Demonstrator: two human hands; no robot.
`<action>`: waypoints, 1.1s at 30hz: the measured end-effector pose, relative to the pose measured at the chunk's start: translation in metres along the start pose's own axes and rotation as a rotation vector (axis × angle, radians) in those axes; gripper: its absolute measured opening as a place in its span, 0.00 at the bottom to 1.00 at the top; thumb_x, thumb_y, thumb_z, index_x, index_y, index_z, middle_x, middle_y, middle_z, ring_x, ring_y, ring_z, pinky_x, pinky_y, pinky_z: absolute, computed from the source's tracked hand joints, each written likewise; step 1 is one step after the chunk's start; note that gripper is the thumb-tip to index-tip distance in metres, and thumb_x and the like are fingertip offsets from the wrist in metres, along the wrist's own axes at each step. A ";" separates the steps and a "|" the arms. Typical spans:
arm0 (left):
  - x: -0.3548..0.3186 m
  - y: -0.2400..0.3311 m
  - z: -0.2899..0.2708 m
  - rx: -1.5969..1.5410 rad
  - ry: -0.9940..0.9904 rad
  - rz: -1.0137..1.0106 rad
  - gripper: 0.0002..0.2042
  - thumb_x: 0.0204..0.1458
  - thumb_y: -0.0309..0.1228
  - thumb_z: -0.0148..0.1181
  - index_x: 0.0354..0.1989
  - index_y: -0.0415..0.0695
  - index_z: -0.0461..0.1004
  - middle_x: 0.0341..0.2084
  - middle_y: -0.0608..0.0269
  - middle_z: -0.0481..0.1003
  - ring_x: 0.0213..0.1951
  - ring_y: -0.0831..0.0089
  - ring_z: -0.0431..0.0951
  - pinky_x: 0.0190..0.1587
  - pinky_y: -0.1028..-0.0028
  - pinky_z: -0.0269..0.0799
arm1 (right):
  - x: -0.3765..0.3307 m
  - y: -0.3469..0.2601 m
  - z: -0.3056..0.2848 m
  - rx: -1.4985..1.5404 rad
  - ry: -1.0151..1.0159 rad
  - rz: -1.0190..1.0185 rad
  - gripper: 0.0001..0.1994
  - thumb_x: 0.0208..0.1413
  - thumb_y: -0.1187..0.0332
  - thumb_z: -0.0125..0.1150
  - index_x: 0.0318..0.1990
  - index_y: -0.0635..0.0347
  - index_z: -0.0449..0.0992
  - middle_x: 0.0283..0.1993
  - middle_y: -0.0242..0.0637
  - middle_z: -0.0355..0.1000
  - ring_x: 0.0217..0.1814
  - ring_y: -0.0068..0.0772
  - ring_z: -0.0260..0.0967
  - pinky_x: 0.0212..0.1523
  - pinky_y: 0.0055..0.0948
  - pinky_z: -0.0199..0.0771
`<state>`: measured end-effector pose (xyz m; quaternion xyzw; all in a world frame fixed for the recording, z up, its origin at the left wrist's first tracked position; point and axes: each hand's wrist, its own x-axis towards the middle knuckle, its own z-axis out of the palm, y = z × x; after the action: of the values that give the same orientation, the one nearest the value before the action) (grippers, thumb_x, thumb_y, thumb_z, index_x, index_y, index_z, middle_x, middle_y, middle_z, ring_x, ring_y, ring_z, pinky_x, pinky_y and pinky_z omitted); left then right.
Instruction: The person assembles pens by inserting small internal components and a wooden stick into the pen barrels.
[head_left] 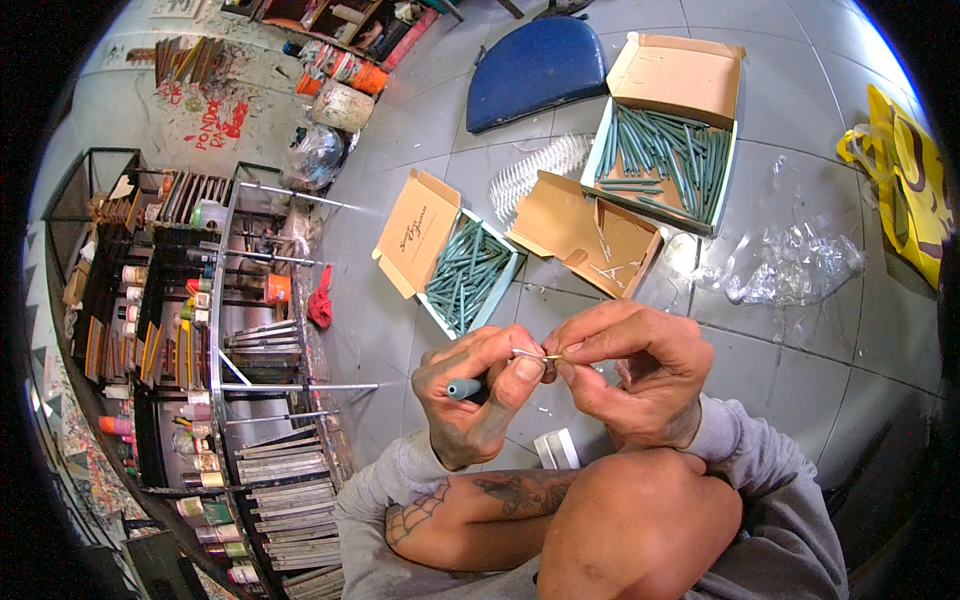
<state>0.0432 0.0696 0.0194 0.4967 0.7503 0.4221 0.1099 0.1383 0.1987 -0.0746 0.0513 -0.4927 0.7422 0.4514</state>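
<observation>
My left hand (470, 395) grips a short teal-green tube (462, 389) in its palm, with one round end showing. Its fingertips also pinch a thin pale wire-like piece (530, 353). My right hand (630, 375) pinches the other end of that thin piece, so both hands meet just above my raised knee (640, 525). Further out on the grey tiled floor lie two open cardboard boxes of the same green tubes, one small (468, 272) and one large (662, 160). Between them stands an open brown box (620, 245) holding a few thin pale pieces.
A metal shelf rack (215, 330) with paint jars and stacked frames stands at my left. A blue seat pad (535, 65), a white spiral coil (530, 170), crumpled clear plastic (790, 265), a yellow bag (915, 180) and a red rag (321, 298) lie around.
</observation>
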 end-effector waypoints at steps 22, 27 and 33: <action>-0.002 0.001 0.002 -0.050 0.026 -0.064 0.07 0.56 0.26 0.60 0.29 0.34 0.77 0.20 0.62 0.75 0.22 0.77 0.70 0.27 0.75 0.65 | 0.003 -0.002 -0.002 -0.007 -0.052 -0.023 0.09 0.44 0.87 0.62 0.34 0.68 0.75 0.35 0.51 0.78 0.38 0.38 0.80 0.37 0.33 0.82; -0.002 0.001 0.001 -0.048 0.014 -0.065 0.07 0.56 0.26 0.59 0.29 0.34 0.76 0.21 0.62 0.75 0.22 0.76 0.70 0.27 0.75 0.66 | 0.000 -0.001 -0.003 0.000 -0.053 0.010 0.10 0.46 0.81 0.68 0.38 0.64 0.78 0.39 0.44 0.80 0.39 0.33 0.80 0.42 0.28 0.81; -0.001 0.001 0.002 -0.050 0.018 -0.056 0.06 0.55 0.25 0.59 0.29 0.34 0.76 0.21 0.61 0.76 0.23 0.76 0.71 0.28 0.75 0.67 | 0.000 0.000 -0.003 -0.021 -0.048 0.001 0.10 0.46 0.81 0.68 0.37 0.64 0.79 0.38 0.43 0.80 0.39 0.33 0.81 0.41 0.28 0.81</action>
<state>0.0455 0.0694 0.0189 0.4686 0.7542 0.4421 0.1273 0.1394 0.2012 -0.0767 0.0640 -0.5111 0.7357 0.4398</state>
